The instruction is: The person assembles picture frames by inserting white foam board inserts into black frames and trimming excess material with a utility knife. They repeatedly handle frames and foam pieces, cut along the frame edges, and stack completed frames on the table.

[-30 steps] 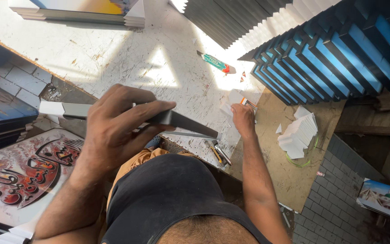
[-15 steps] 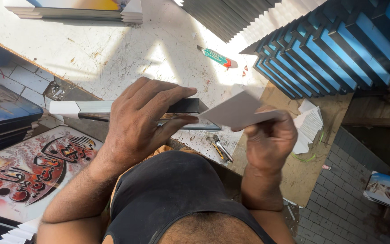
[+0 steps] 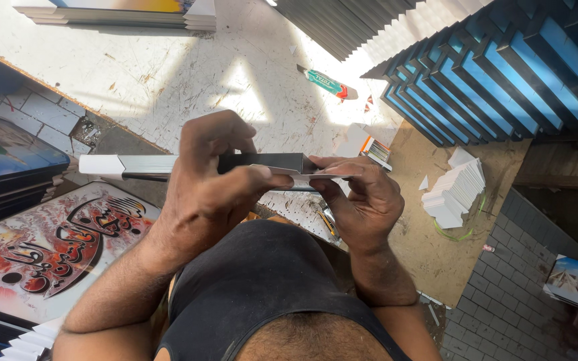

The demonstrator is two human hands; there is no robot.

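Around us, the white tabletop (image 3: pixel 168 73) carries a green cutter (image 3: pixel 322 81), blue-edged frames (image 3: pixel 496 87) and a stack of white cards (image 3: pixel 456 194); a red print (image 3: pixel 41 254) lies lower left. Our left hand (image 3: pixel 215 180) wraps the long moulding strip (image 3: pixel 168 164), held above the tabletop, while our right hand (image 3: pixel 362 200) pinches a thin card (image 3: pixel 322 175) against its end.

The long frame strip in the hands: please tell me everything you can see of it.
The strip is a long, narrow bar held level across the view, above the white table. Its middle part looks dark and glossy, its left end white or pale grey; the material cannot be told. The left hand grips it from above near the middle, fingers curled over it. The right hand pinches a thin flat grey piece against its right end. The right end itself is hidden.
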